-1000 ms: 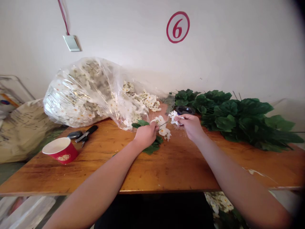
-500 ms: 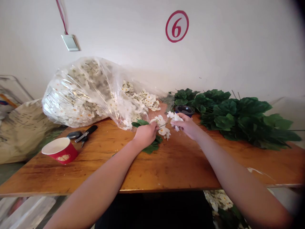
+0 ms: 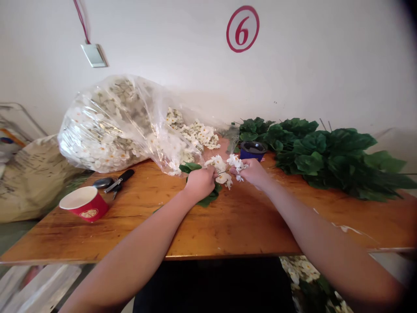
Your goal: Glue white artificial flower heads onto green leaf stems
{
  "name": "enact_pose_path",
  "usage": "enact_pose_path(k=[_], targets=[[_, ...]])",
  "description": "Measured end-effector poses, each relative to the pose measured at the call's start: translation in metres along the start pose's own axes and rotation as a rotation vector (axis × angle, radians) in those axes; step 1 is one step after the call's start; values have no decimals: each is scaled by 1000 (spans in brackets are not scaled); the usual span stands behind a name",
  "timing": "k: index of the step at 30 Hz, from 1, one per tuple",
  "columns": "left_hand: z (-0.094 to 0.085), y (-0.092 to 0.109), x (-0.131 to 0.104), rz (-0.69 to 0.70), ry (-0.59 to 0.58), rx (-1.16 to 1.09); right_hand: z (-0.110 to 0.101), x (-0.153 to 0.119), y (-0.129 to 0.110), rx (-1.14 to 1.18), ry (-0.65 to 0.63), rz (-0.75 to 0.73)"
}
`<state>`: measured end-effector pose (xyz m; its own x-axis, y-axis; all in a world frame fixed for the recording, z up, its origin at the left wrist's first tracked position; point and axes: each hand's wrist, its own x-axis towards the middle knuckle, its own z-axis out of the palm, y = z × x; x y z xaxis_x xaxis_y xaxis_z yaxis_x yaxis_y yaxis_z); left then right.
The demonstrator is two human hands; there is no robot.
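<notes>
My left hand (image 3: 202,181) is closed round the stem of an artificial flower spray, with white blossoms (image 3: 222,168) beyond the fingertips and green leaves (image 3: 210,198) showing beneath and behind the hand. Facing it, my right hand (image 3: 254,173) pinches a small cluster of white artificial flowers (image 3: 236,162). A thin dark stem runs between the two hands, over the wooden table. Just behind the right hand stands a dark blue cup (image 3: 253,150) with a black inside; what it holds cannot be made out.
A clear plastic bag (image 3: 107,126) of white flowers spills open at the back left. Green leaf sprays (image 3: 325,152) are heaped at the back right. A red paper cup (image 3: 85,204), keys with a nail clipper (image 3: 114,184) and white scraps (image 3: 347,228) lie on the table (image 3: 228,230).
My right hand has drawn slightly down and back from the blue cup's rim, still pinching the white cluster. My left hand stays nearly in place. The view has tilted slightly.
</notes>
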<state>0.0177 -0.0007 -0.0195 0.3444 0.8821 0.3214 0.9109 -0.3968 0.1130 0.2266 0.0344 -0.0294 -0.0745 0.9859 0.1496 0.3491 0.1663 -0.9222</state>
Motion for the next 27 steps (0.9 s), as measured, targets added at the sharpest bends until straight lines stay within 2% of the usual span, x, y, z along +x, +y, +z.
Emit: enact_pose_path(k=[3,8,12,17,23,27], targets=[[3,0,1,7,9,14,4,-2,-1,-21,-13,12],[3,-1,3,17,0,13,9,-3,-2,135,-71,31],[2,-2,3,14,-6,6,10,-4,-2,149,-70,31],[-5,-2,0,25,-1,-109,7,-2,-3,197,-70,12],[-20,-6,-5,70,-43,-249,-1,3,3,84,-24,85],[-21,-10,-4,147,-69,-224,0,2,1,28,-21,114]])
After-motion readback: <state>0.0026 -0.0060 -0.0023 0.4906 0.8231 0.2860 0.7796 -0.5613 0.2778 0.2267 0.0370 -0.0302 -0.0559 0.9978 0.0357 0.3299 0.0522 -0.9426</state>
